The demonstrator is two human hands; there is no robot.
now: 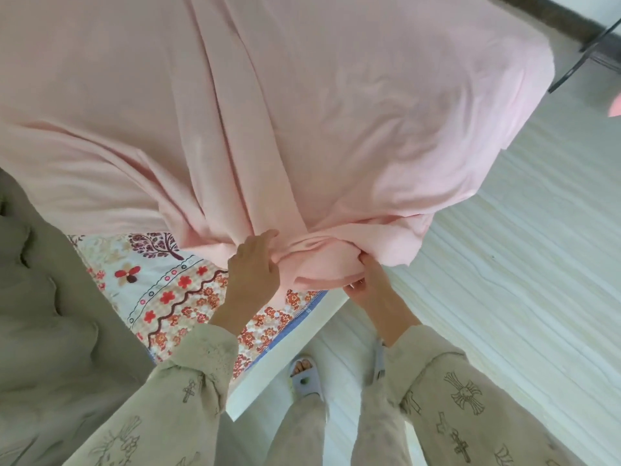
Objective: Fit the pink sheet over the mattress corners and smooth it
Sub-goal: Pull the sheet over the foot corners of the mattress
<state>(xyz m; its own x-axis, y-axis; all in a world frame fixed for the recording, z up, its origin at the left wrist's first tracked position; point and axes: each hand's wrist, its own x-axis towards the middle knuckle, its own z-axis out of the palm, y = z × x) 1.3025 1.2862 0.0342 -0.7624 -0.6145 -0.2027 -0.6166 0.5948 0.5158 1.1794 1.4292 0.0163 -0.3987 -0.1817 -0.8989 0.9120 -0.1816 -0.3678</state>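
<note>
I am standing at the near corner of the mattress (188, 290), the one whose flowered cover is bare just below the bunched cloth, and I take that corner as my mark for everything else. The pink sheet (302, 112) lies spread over the bed beyond the corner, with long folds running down toward my hands because the loose hem has been gathered here rather than stretched. My left hand (254, 274) sits just above the bare corner with its fingers curled into the gathered cloth, gripping a fold so the bulk does not slide back up the bed. My right hand (368, 282) is just to the right of the corner, over the edge, pinching the lower hem of the bundle between thumb and fingers; I hold it low because that edge has to go down and under the corner. The far right corner of the bed looks covered already, since the cloth drapes smoothly over it. To my judgement the step in hand is pulling this pocket of the sheet over the near corner, and the smoothing is not yet begun. To the left of the corner stands a grey padded headboard (50, 314), and below it the pale floor (504, 264) where my slipper (305, 378) shows.
</note>
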